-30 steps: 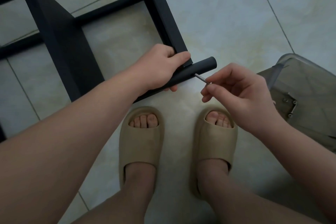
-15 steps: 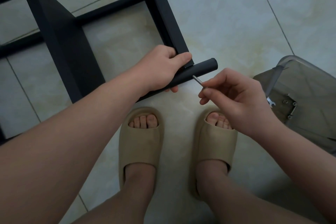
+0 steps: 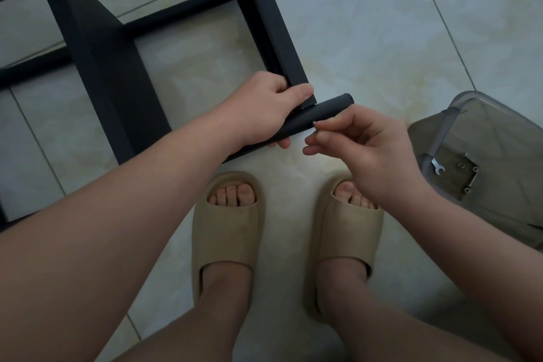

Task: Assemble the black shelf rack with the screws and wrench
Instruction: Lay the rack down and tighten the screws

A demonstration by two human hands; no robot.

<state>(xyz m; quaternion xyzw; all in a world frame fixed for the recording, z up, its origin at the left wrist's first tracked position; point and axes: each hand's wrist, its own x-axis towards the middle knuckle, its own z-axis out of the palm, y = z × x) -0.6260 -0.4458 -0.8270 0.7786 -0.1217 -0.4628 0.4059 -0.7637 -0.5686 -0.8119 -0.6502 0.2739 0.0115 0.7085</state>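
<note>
Two beige slippers (image 3: 229, 232) on floor tiles (image 3: 367, 23); clear plastic box (image 3: 505, 132) at right.

rack (image 3: 102, 67) — black, on floor (image 3: 382, 38) | screw (image 3: 314, 123) against its tube (image 3: 329, 110) | wrench (image 3: 526, 169) in bin (image 3: 470, 97)

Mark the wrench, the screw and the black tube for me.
wrench (image 3: 525, 166): head view, middle of its shank.
screw (image 3: 314, 123): head view, its exposed end.
tube (image 3: 329, 109): head view, side near its free end.

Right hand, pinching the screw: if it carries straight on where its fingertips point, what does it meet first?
The black tube held by the left hand. The screw pinched in the right hand has its tip at, or almost at, the tube's side; depth is unclear.
</note>
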